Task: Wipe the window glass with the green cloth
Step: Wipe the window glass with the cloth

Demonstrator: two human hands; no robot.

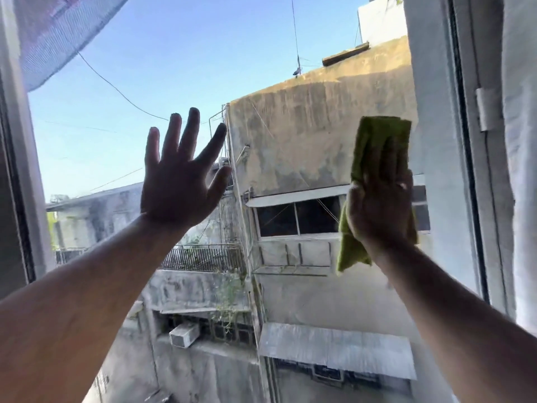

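Observation:
The window glass fills the middle of the view, with sky and grey buildings behind it. My right hand lies flat on the pane near its right side and presses a folded green cloth against it. The cloth sticks out above my fingers and hangs below my wrist. My left hand is raised at the pane's centre left, fingers spread wide, palm toward the glass, holding nothing. Whether it touches the glass I cannot tell.
A white window frame with a hinge runs down the right side, a pale curtain beside it. Another frame edge stands at the left. A mesh net hangs across the top left corner.

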